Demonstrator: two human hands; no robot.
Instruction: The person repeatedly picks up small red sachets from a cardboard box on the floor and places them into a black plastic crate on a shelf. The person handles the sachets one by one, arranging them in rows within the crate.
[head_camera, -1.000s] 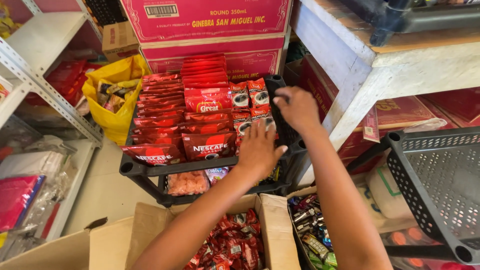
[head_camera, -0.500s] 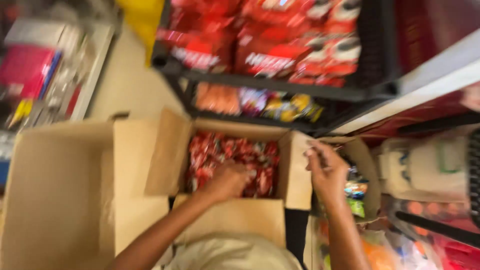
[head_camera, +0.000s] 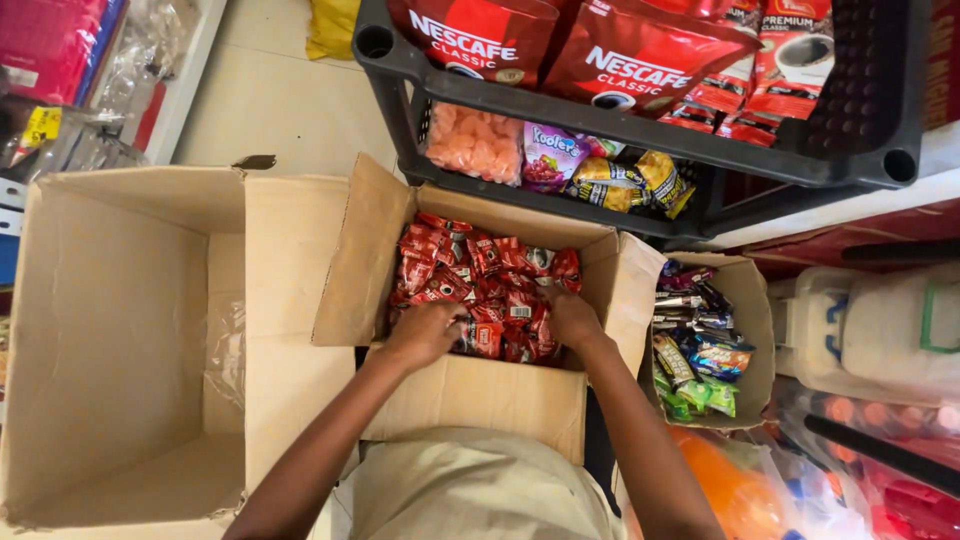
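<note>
Hands are sunk among small red sachets (head_camera: 480, 275) piled in an open cardboard box (head_camera: 480, 395) at the centre of the frame. The left hand (head_camera: 425, 335) is curled over sachets at the near edge, and the right hand (head_camera: 572, 318) is closed on others at the box's right side. A black rack (head_camera: 640, 115) of red coffee pouches (head_camera: 640, 55) is seen along the top, an empty carton (head_camera: 110, 330) at left.
</note>
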